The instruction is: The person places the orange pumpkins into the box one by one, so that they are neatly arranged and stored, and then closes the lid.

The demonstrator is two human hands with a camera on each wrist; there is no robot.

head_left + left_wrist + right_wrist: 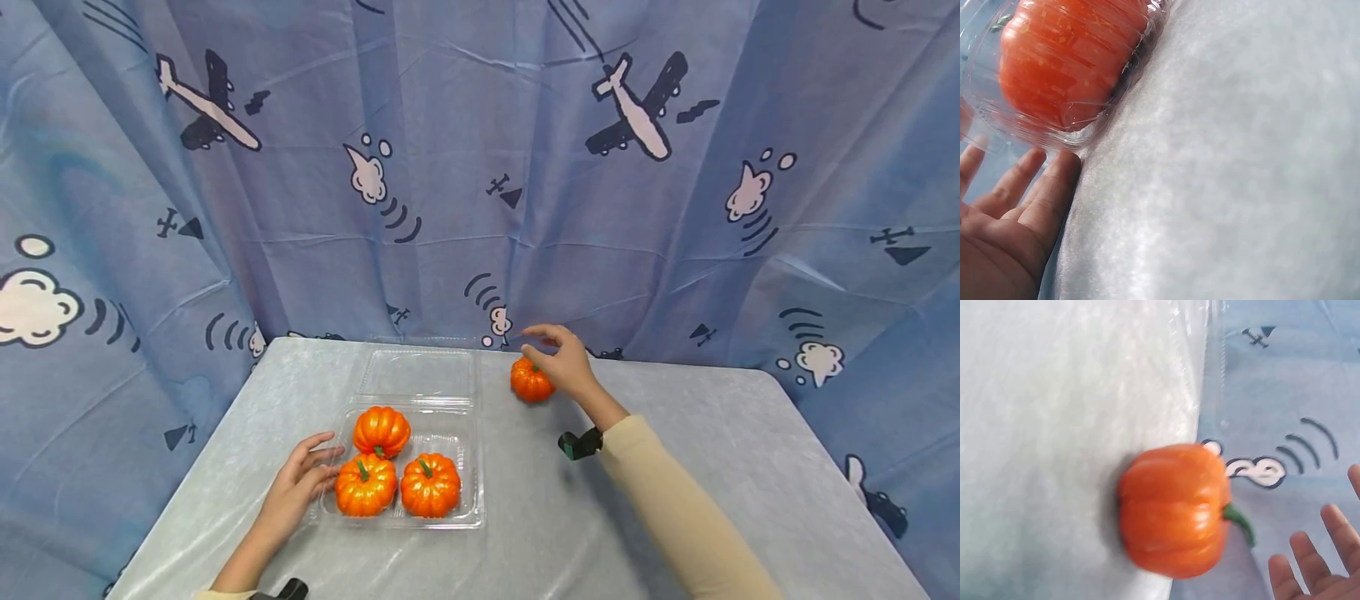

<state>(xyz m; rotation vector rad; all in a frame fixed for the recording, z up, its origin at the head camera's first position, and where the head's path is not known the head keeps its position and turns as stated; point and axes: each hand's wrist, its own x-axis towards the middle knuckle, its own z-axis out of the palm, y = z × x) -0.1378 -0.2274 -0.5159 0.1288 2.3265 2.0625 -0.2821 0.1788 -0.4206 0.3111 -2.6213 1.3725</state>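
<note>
Three small orange pumpkins, among them a front-left pumpkin point(365, 486), a front-right pumpkin point(431, 486) and a back pumpkin point(382, 431), sit in a clear plastic clamshell box point(468, 467). My left hand point(295, 479) rests against the box's left side, fingers extended; the left wrist view shows its fingertips at the clear wall near a pumpkin point(1072, 62). A fourth pumpkin point(529, 382) with a green stem stands on the table right of the raised lid. Over it hovers my right hand point(561, 362), fingers spread; in the right wrist view they are apart from that pumpkin point(1174, 512).
The box's transparent lid point(417, 375) lies folded back towards the far edge. A pale cloth covers the table point(712, 467). Behind it hangs a blue curtain point(465, 167) printed with planes and clouds.
</note>
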